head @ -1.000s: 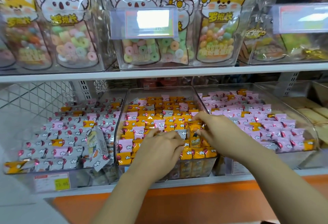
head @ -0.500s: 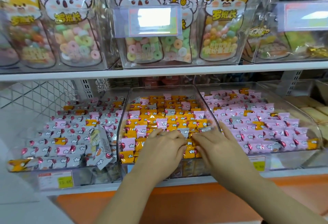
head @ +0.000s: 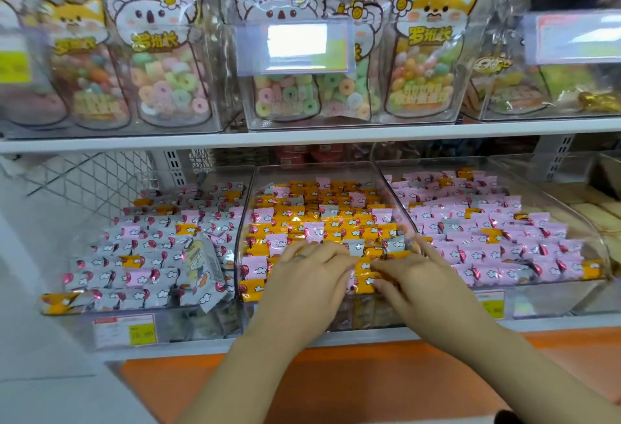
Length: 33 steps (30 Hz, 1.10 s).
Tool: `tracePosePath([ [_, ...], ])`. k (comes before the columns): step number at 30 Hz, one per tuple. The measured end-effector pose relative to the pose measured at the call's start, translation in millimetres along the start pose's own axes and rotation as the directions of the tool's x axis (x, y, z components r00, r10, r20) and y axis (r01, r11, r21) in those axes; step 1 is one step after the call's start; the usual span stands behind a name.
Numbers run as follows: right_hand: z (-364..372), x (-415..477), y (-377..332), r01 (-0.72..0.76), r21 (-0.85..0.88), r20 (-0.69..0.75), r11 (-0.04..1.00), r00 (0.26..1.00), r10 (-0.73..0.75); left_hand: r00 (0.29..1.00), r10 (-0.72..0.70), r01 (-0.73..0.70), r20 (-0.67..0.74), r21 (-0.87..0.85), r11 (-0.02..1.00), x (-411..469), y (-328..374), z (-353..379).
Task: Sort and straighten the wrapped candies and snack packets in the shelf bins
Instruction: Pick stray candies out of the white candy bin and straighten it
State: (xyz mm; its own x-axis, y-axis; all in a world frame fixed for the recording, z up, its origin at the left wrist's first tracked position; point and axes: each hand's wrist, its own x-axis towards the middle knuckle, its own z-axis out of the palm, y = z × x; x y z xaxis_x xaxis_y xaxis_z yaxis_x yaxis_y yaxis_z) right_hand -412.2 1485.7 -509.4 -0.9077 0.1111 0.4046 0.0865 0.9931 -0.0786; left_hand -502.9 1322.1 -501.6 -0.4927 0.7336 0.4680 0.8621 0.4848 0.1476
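Note:
The middle clear bin (head: 316,165) holds mostly orange wrapped candies (head: 322,218) with some pink and grey ones mixed in. My left hand (head: 302,284) lies flat on the front rows, fingers pointing right. My right hand (head: 420,284) lies beside it with straight fingers pointing left, touching the orange candies at the front. The fingertips nearly meet. The left bin holds grey-white candies (head: 134,255) and one larger snack packet (head: 201,270) leaning at its right side. The right bin is filled with pink candies (head: 487,238).
The upper shelf (head: 302,136) carries clear bins of animal-shaped candy bags and a price holder (head: 295,45). Wire mesh (head: 84,181) stands at the back left. Pale biscuit packs (head: 598,208) sit far right. An orange ledge (head: 336,376) runs below the bins.
My right hand has drawn back from the middle of the bin to its front rows. Both hands now lie flatter and close together on the front candies.

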Motion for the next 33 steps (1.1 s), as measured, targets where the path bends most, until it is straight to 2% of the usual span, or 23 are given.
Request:
tracePosePath([
  [3, -4.3, 5.1, -16.9, -0.001, 0.096, -0.123, 0.995, 0.992, 0.013, 0.998, -0.021, 0.021, -0.067, 0.004, 1.0, -17.2, -17.4, -19.8],
  [5, -6.1, 12.7, -39.9, 0.042, 0.138, -0.113, 0.99, 0.993, -0.027, 0.994, -0.059, 0.061, -0.096, 0.025, 0.998, -31.8, -31.0, -31.8],
  [8, -3.4, 28.7, -77.7, 0.099, 0.219, -0.022, 0.971, 0.995, -0.097, 0.981, -0.146, 0.151, -0.125, 0.037, 0.988, -53.4, -50.3, -46.6],
  [13, 6.7, 50.4, -135.0, 0.195, 0.203, -0.064, 0.959, 0.98, -0.186, 0.938, -0.3, 0.304, -0.172, -0.004, 0.953, -78.5, -83.5, -67.4],
  [17, 14.5, 60.5, -159.7, 0.227, 0.18, 0.008, 0.957, 0.973, -0.232, 0.886, -0.456, 0.453, -0.079, -0.052, 0.89, -88.5, -108.2, -74.6],
  [21, 30.2, 66.4, -170.3, 0.221, 0.033, 0.064, 0.975, 0.973, -0.223, 0.845, -0.534, 0.533, -0.032, -0.033, 0.846, -89.7, -122.1, -77.5],
  [27, 44.9, 70.7, -163.8, 0.292, -0.012, -0.033, 0.956, 0.956, -0.293, 0.841, -0.54, 0.54, -0.001, -0.018, 0.841, -88.7, -132.2, -72.1],
  [33, 36.0, 71.4, -156.9, 0.266, 0.148, -0.163, 0.953, 0.957, -0.241, 0.836, -0.546, 0.545, 0.055, 0.031, 0.838, -85.3, -133.3, -67.1],
])
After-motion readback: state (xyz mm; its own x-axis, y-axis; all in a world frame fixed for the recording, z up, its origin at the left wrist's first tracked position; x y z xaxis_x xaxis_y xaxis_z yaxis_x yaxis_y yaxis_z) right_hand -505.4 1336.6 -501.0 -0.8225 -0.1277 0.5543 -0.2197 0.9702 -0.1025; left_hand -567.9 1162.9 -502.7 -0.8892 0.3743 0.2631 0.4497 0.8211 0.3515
